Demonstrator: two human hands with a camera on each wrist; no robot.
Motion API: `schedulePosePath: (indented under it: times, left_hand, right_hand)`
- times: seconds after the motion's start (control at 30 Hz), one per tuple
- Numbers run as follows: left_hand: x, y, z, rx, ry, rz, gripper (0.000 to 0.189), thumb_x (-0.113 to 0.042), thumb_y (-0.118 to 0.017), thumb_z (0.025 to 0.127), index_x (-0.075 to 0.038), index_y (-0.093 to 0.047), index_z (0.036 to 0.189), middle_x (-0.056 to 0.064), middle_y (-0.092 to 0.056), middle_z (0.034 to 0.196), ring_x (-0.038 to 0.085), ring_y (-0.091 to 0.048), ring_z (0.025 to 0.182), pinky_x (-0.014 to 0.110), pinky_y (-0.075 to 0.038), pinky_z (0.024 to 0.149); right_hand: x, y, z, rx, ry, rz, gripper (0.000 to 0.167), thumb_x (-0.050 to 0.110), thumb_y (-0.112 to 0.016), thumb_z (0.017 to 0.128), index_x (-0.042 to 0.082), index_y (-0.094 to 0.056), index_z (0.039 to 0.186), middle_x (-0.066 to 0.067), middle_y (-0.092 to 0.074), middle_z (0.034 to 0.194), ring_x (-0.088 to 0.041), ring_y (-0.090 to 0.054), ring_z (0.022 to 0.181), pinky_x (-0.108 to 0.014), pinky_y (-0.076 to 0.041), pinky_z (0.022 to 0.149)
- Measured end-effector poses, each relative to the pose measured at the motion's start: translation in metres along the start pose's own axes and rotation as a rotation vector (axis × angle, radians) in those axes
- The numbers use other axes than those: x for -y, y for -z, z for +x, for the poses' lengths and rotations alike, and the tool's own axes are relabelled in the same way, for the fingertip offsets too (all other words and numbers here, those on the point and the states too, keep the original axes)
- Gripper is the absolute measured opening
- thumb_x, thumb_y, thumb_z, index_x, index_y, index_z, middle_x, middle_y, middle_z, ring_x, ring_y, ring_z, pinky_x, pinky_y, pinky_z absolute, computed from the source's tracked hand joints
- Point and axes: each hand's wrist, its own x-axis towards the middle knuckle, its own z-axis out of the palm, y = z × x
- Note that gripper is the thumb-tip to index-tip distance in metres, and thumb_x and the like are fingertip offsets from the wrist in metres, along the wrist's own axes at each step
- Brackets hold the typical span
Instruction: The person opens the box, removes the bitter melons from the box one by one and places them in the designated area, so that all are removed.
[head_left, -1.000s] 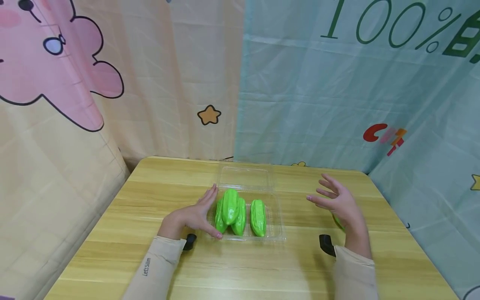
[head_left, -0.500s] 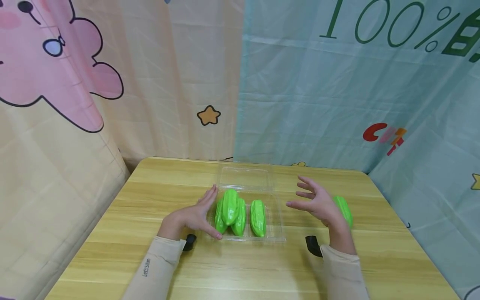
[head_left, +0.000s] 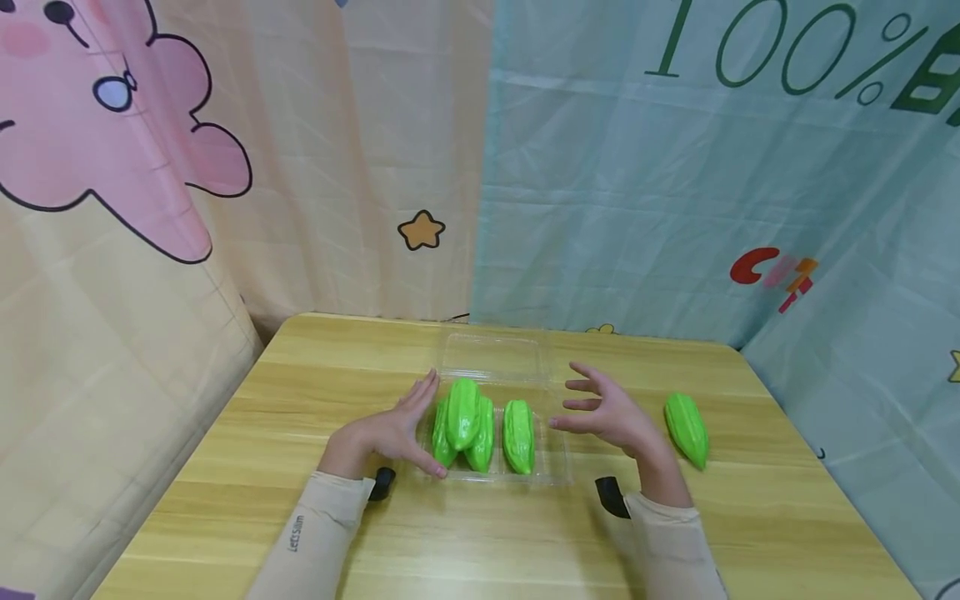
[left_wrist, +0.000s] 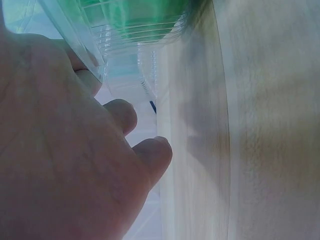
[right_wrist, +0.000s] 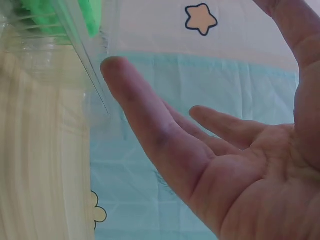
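A clear plastic clamshell box (head_left: 552, 454) lies on the table with its lid (head_left: 492, 357) folded back. In its left part are three green ridged star fruit (head_left: 462, 414), one on top of the others; a single star fruit (head_left: 518, 437) lies to their right. My left hand (head_left: 386, 435) rests against the box's left side, thumb at the front corner, fingers extended toward the back. My right hand (head_left: 609, 417) hovers just right of the box with fingers spread, holding nothing. The right wrist view shows a fingertip (right_wrist: 114, 64) close to the box wall; contact cannot be told.
Another green star fruit (head_left: 686, 430) lies on the wooden table (head_left: 480, 542), right of my right arm. Printed curtains (head_left: 637, 208) hang behind the table and along its sides. Each wrist carries a black camera mount (head_left: 612, 497).
My right hand has moved left toward the box's right edge, uncovering the star fruit lying on the table. My left hand and the box have stayed in place.
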Motion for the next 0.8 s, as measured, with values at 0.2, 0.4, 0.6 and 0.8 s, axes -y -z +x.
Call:
schedulePosePath:
  times: [0.2, 0.4, 0.6, 0.8]
  left_hand:
    - [0.0, 0.001, 0.001, 0.0, 0.008, 0.003, 0.149, -0.051, -0.093, 0.065, -0.012, 0.016, 0.16, 0.002, 0.025, 0.164, 0.035, 0.019, 0.149, 0.062, -0.003, 0.116]
    - [0.001, 0.0, 0.002, -0.009, 0.005, 0.004, 0.149, -0.05, -0.093, 0.065, -0.011, 0.016, 0.16, 0.009, 0.022, 0.165, 0.037, 0.018, 0.149, 0.063, -0.003, 0.116]
    - [0.003, -0.001, 0.002, -0.014, 0.005, -0.004, 0.149, -0.05, -0.093, 0.065, -0.008, 0.015, 0.159, 0.011, 0.021, 0.165, 0.038, 0.017, 0.149, 0.065, -0.004, 0.115]
    - [0.003, 0.0, 0.002, -0.007, 0.008, 0.007, 0.149, -0.051, -0.093, 0.065, -0.012, 0.016, 0.159, 0.01, 0.022, 0.165, 0.036, 0.018, 0.15, 0.063, -0.003, 0.116]
  right_hand:
    - [-0.001, -0.008, 0.002, 0.07, -0.033, 0.027, 0.11, 0.017, -0.088, 0.08, 0.005, -0.014, 0.161, -0.03, -0.035, 0.153, -0.045, -0.05, 0.13, -0.048, -0.054, 0.094]
    - [0.003, -0.018, 0.004, 0.122, -0.05, 0.058, 0.111, 0.015, -0.088, 0.079, 0.003, -0.013, 0.16, -0.031, -0.033, 0.154, -0.051, -0.046, 0.131, -0.046, -0.055, 0.091]
    - [0.005, -0.028, 0.007, 0.13, -0.061, 0.024, 0.11, 0.016, -0.088, 0.08, 0.003, -0.013, 0.16, -0.031, -0.033, 0.153, -0.049, -0.047, 0.131, -0.045, -0.056, 0.09]
    - [0.006, -0.038, 0.009, 0.123, -0.091, 0.04, 0.109, 0.015, -0.086, 0.081, 0.004, -0.013, 0.161, -0.032, -0.032, 0.153, -0.048, -0.047, 0.131, -0.044, -0.058, 0.085]
